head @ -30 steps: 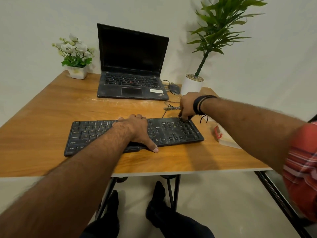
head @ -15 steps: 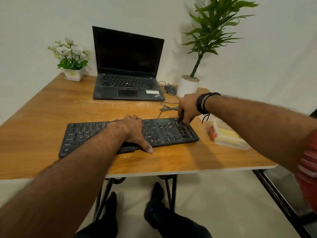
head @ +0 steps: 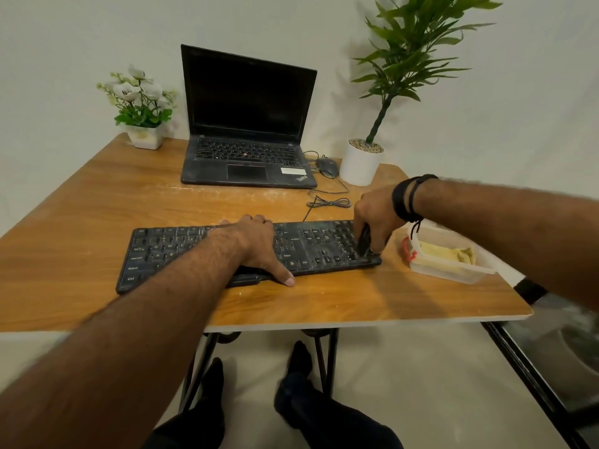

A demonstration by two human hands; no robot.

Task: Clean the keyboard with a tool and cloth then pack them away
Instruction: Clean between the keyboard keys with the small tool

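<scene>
Where lidless, container (head: 466,276) with cloth (head: 449,253)

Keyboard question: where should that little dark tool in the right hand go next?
Probably leftward along the keyboard: the right hand holds the dark tool at the number pad's right edge, while the left hand steadies the middle.

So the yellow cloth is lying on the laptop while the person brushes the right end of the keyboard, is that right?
Not quite. The head view shows the yellow cloth inside the clear plastic container to the right of the keyboard, not on the laptop. The rest holds: the right hand grips a dark tool at the keyboard's right end.
</scene>
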